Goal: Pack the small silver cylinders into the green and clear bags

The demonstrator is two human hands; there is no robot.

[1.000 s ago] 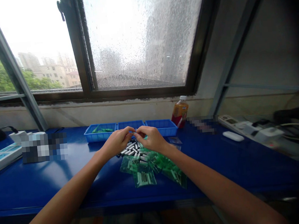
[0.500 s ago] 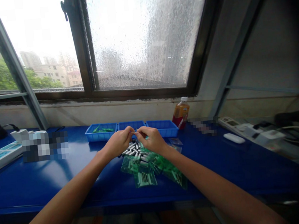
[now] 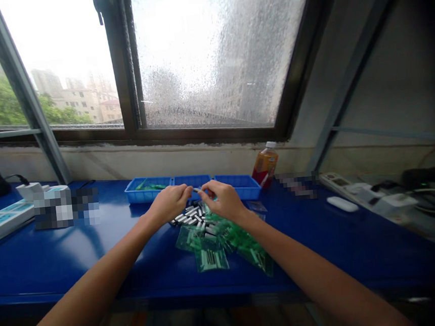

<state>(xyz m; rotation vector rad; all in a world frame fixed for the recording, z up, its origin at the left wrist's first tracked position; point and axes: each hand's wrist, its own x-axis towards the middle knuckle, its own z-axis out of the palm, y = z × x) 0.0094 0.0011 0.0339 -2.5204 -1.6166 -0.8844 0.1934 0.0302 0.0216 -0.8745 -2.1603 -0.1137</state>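
My left hand (image 3: 170, 201) and my right hand (image 3: 222, 199) face each other just in front of the blue trays. Between their fingertips sits a small pale rod (image 3: 197, 190), pinched from both ends; its exact kind is too small to tell. Below the hands lies a heap of short black-and-white cylinders (image 3: 191, 216). Clear bags of green pieces (image 3: 239, 237) spread under and beside my right wrist. Nearest me lies one small clear bag (image 3: 211, 260) with thin strips in it.
Behind the hands stand a left blue tray (image 3: 134, 195) holding green pieces and a right blue tray (image 3: 248, 185), with another between. A drink bottle (image 3: 265, 164) stands at their right. Power strips (image 3: 5, 217) lie left and right, with a white case (image 3: 342, 204) at right.
My fingertips have moved slightly apart, so more of the pale rod shows between them. The view has shifted a little.
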